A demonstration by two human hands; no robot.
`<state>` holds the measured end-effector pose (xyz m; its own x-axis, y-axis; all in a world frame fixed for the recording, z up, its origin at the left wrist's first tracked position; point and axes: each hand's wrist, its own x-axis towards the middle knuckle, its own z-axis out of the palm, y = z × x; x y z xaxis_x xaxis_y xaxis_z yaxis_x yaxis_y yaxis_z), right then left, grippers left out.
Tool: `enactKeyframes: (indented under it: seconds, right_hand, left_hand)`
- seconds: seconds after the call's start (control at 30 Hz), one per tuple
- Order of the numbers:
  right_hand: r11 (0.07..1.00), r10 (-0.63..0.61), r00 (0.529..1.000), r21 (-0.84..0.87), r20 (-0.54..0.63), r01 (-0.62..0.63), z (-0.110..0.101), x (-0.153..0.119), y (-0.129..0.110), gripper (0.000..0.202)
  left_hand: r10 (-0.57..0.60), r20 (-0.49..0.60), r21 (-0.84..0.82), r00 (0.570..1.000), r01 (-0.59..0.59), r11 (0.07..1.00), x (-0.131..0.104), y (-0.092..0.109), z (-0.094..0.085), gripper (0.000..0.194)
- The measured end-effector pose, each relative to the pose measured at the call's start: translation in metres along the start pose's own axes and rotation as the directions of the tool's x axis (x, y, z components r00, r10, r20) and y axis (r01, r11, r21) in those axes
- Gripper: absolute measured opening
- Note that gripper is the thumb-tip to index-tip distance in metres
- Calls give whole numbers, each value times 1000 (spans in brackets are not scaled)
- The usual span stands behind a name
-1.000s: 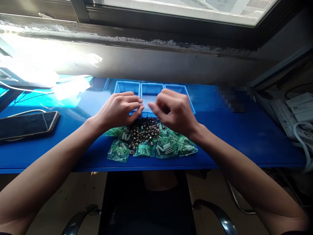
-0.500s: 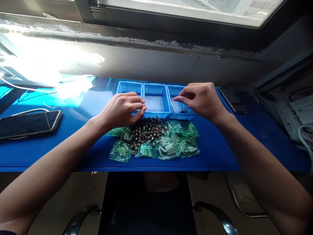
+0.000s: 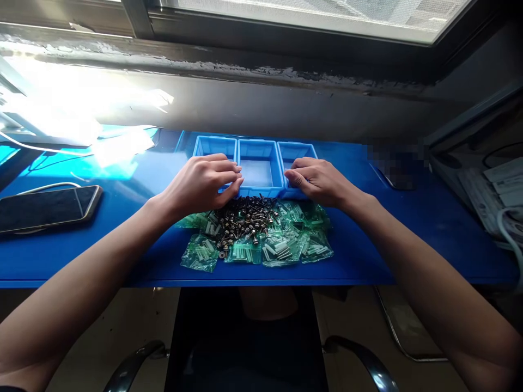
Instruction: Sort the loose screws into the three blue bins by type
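My left hand (image 3: pixel 210 179) hovers over the front of the left blue bin (image 3: pixel 215 140), thumb and fingers curled together. Whatever its fingertips hold, if anything, is too small to make out. At the front of the right bin (image 3: pixel 297 146) is my right hand (image 3: pixel 312 179), its fingers bent in against the thumb; their grip is hidden, and the hand covers most of that bin's inside. Between them stands the middle bin (image 3: pixel 257 166), its bare floor showing. In front of the bins lies a heap of dark metal screws (image 3: pixel 245 220), some with washers on them.
Green-tinted plastic bags (image 3: pixel 281 247) of white and metal pieces surround the screws. A phone (image 3: pixel 49 207) lies on the left of the blue table (image 3: pixel 155 267), another dark device (image 3: pixel 398 177) on the right. Behind the table rise a wall and window frame.
My right hand has come down and slightly left, and its fingers have drawn in. The small dark screws in the right bin are now hidden behind it. My left hand has barely moved.
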<state>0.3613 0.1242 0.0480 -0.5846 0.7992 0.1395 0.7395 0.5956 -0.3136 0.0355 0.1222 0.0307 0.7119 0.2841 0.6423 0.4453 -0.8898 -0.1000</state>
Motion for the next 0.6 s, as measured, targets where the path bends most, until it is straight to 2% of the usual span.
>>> enactKeyframes:
  seconds: [0.3, 0.47, 0.6]
  right_hand:
    - [995, -76, 994, -64, 83, 82, -2, 0, -2, 73]
    - [991, -78, 987, -100, 137, 92, -3, 2, 0, 80]
    - [985, -89, 987, -136, 133, 107, -2, 2, 0, 84]
  left_hand:
    - [5, 11, -5, 1000, -5, 1000, 2, 1, -1, 31]
    - [7, 5, 16, 1000, -7, 1000, 2, 1, 0, 34]
    - [10, 2, 23, 1000, -10, 1000, 2, 1, 0, 35]
